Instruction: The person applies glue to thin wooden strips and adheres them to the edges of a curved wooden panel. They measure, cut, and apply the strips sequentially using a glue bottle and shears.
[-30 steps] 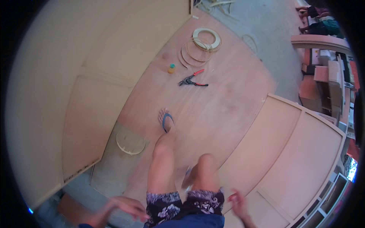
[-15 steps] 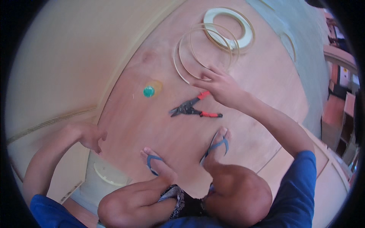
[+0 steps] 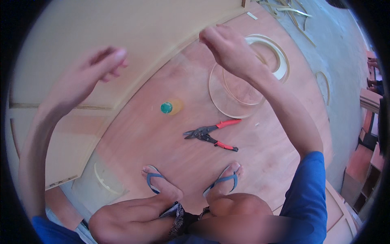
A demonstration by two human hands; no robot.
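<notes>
My left hand (image 3: 99, 67) is raised in front of the large pale panel, slightly blurred. Its fingers are loosely curled but apart, with nothing visible in them. Farther right, my right hand (image 3: 221, 44) is closed over the panel's foot; whatever its fingers hold, if anything, is hidden. Behind my right wrist lies a white coil of strip (image 3: 280, 67), and thin tan loops of strip (image 3: 213, 95) spread beside it. Red-handled snips (image 3: 203, 133) lie with handles spread on the board in front of my feet. A green-capped yellowish container (image 3: 166, 107) stands to their upper left.
The large pale panel (image 3: 134, 32) fills the left side, its lower edge meeting the reddish board (image 3: 154, 134). Loose strip offcuts (image 3: 298, 20) lie on the grey floor at upper right. Wooden box parts (image 3: 359, 171) stand at far right. My sandalled feet rest on the board.
Both hands have risen away from me: the left from low beside the panel, the right up and off the strip loops. The loops now lie lower, and the view has shifted.
</notes>
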